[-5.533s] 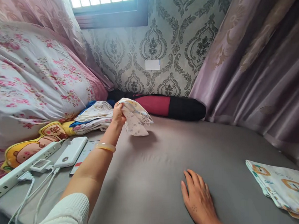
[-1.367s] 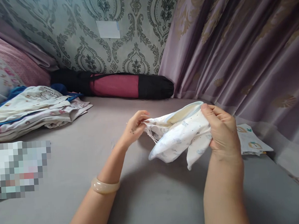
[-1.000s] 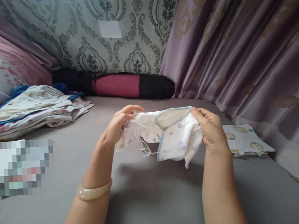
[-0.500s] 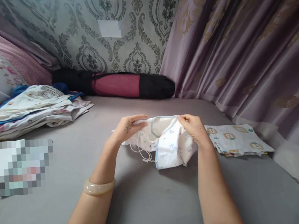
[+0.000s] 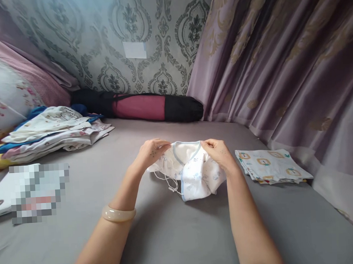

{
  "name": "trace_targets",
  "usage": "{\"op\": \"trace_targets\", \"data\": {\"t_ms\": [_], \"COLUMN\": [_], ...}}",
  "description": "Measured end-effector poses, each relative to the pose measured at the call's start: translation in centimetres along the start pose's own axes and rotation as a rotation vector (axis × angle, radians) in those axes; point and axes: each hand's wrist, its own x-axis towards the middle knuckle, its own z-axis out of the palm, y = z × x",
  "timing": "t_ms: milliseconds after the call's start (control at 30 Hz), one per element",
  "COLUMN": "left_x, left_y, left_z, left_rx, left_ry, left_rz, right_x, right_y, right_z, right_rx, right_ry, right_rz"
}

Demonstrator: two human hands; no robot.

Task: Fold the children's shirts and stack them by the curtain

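Note:
A white baby shirt (image 5: 195, 178) with small blue prints, pale blue edging and thin tie strings hangs between my two hands just over the grey sheet. My left hand (image 5: 154, 152) pinches it at the shoulder beside the neckline, thumb and fingers closed. On the other side of the neck opening, my right hand (image 5: 218, 151) grips the opposite shoulder between thumb and fingers. The front panels drape down toward me, with the strings (image 5: 172, 185) dangling at the left. A pale bangle (image 5: 118, 213) circles my left wrist.
Folded printed cloths (image 5: 271, 166) lie to the right on the grey bed sheet (image 5: 177, 239). A pile of clothes (image 5: 53, 129) is at the back left, with a white box-like item (image 5: 15, 187) nearer. A black and red long bag (image 5: 139, 107) rests against the wall; curtains (image 5: 264, 55) hang at right.
My left hand has shifted its hold from the shirt's side to the shoulder by the neckline. The neckline is now spread more evenly between both hands. The view has tilted up slightly.

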Motion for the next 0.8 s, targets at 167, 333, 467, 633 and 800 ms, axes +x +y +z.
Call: {"op": "trace_targets", "data": {"t_ms": [167, 333, 467, 633, 800], "left_x": [-1.0, -3.1, -3.9, -3.6, -2.4], "left_y": [0.5, 3.3, 4.9, 7.7, 10.2], "left_z": [-1.6, -4.7, -6.9, -10.7, -14.6], "left_rx": [-0.235, -0.438, -0.487, -0.317, -0.072], "left_ry": [0.14, 0.138, 0.107, 0.014, -0.092], "left_rz": [-0.006, -0.104, -0.082, 0.062, 0.124], "right_x": [-1.2, -2.6, -3.5, -3.7, -3.1], "right_y": [-1.6, -3.9, -5.8, -8.2, -10.0], "right_z": [-0.5, -1.5, -2.7, -5.0, -7.6], "right_rx": [0.087, 0.163, 0.199, 0.21, 0.177], "right_ry": [-0.136, -0.241, -0.288, -0.24, -0.318], "right_rz": [-0.007, -0.011, -0.018, -0.085, -0.155]}}
